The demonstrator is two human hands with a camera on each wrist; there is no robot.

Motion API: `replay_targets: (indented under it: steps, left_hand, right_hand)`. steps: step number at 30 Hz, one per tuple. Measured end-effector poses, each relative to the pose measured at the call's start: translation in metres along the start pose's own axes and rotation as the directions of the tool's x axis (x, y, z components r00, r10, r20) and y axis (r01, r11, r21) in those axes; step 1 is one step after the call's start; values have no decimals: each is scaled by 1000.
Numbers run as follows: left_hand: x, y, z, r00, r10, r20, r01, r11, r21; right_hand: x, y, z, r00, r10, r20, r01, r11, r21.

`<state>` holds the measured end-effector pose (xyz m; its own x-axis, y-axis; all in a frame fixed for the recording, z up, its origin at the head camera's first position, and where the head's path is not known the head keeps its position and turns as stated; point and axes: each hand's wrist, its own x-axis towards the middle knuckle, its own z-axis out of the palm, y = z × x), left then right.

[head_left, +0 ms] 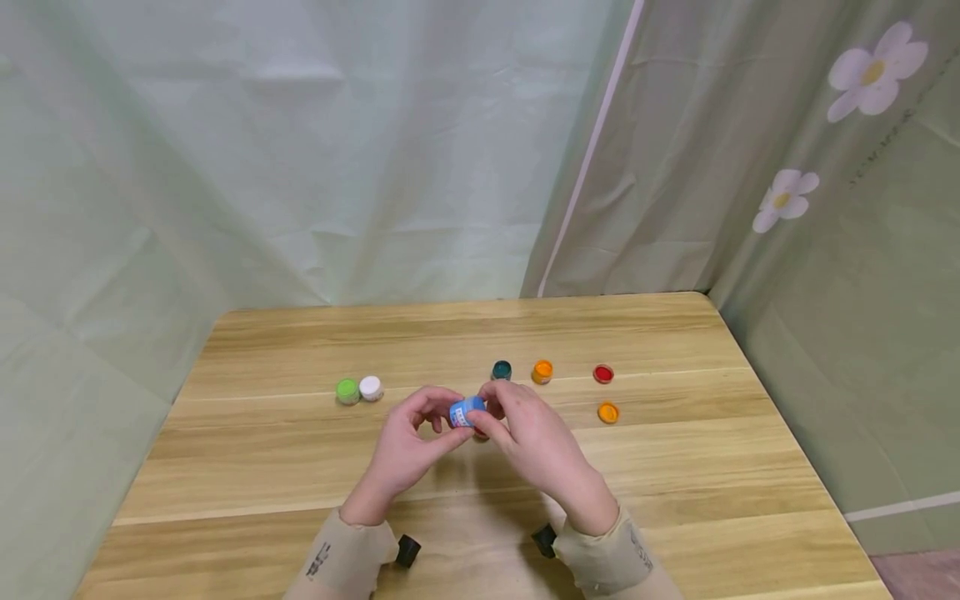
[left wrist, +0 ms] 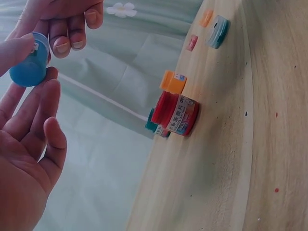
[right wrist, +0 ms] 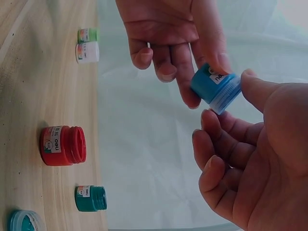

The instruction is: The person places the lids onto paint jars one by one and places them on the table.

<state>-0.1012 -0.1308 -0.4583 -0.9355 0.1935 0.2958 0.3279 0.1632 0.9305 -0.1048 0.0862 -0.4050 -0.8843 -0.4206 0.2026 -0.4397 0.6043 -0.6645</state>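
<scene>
A small blue paint jar (head_left: 467, 411) with a clear-rimmed lid is held tilted above the table between both hands. My left hand (head_left: 405, 442) grips the jar's body between thumb and fingers. At the lid end, the right hand (head_left: 536, 433) pinches the ribbed lid (right wrist: 225, 97) with thumb and index finger; the lid is on the jar. Below the hands stands an open red paint jar (left wrist: 175, 114), mostly covered by them in the head view. Just beyond the right hand is an open teal paint jar (head_left: 502, 370).
An open orange jar (head_left: 542, 372) stands right of the teal one. Farther right lie a red lid (head_left: 603, 373) and an orange lid (head_left: 608, 412). A teal lid (left wrist: 218, 32) lies on the table. To the left are a green jar (head_left: 347, 391) and a white jar (head_left: 371, 387).
</scene>
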Motion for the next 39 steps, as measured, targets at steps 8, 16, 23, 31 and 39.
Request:
replay_targets:
  steps: [8, 16, 23, 31, 39]
  left_hand:
    - [0, 3, -1, 999, -9, 34, 9, 1000, 20]
    - [0, 6, -5, 999, -47, -11, 47, 998, 46]
    - [3, 3, -11, 999, -3, -52, 3, 1000, 5]
    - [2, -1, -25, 997, -40, -65, 43, 998, 45]
    - [10, -10, -53, 991, -75, -107, 98, 966, 240]
  right_hand:
    - [0, 1, -1, 1000, -28, -7, 28, 1000, -5]
    - [-1, 0, -6, 997, 2, -78, -1, 1000, 11]
    - [-2, 4, -13, 989, 10, -144, -6, 1000, 28]
    - [-4, 12, -24, 987, 2, -159, 5, 999, 49]
    - [-16, 34, -32, 986, 44, -159, -39, 999, 33]
